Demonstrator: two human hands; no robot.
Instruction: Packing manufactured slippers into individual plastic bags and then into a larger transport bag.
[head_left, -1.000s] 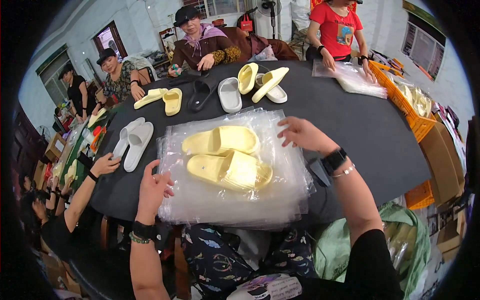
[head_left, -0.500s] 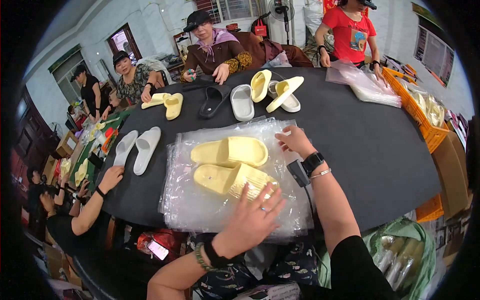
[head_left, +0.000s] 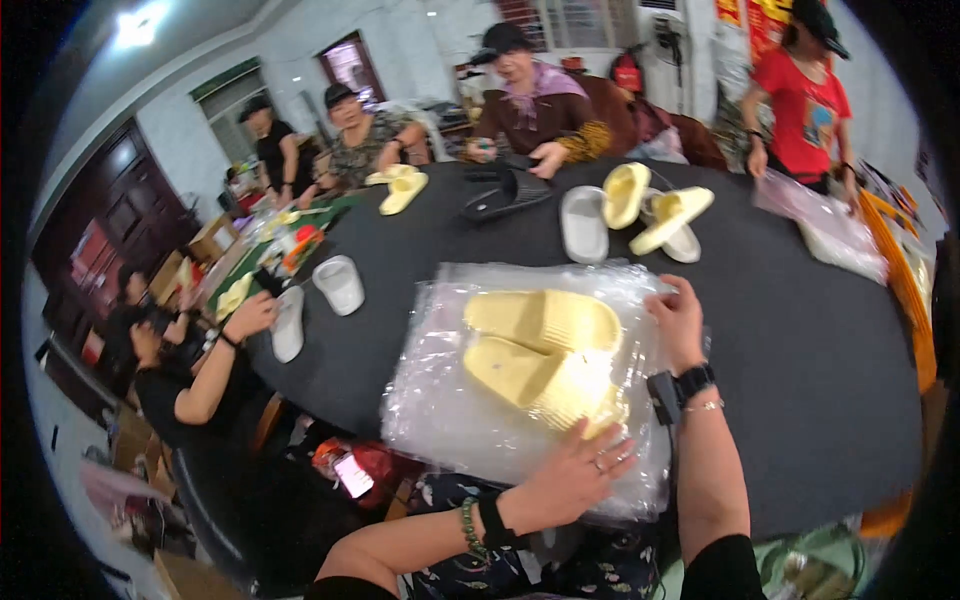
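Observation:
A pair of pale yellow slippers [head_left: 510, 372] lies side by side on a stack of clear plastic bags [head_left: 430, 410] in front of me. Shiny clear film seems to cover them, so they look to be inside the top bag. My left hand [head_left: 575, 475] rests with fingers stretched out on the plastic, just below the toe of the nearer slipper. At the stack's right edge, my right hand [head_left: 682, 325] has its thumb and fingers curled together on the bag's edge, right of the far slipper.
Grey slippers [head_left: 585, 225] and loose yellow slippers [head_left: 672, 218] lie farther back on the black table [head_left: 800, 400]. A co-worker's hand [head_left: 250, 315] holds a grey slipper at left. Another person handles a black slipper [head_left: 505, 195]. Plastic bags [head_left: 825, 225] and an orange crate [head_left: 905, 290] are at right.
The view has swung left, shifting the scene rightward. My left hand has slid off the nearer slipper's strap toward its toe. The co-worker at left has lifted a grey slipper; the black slipper is tilted.

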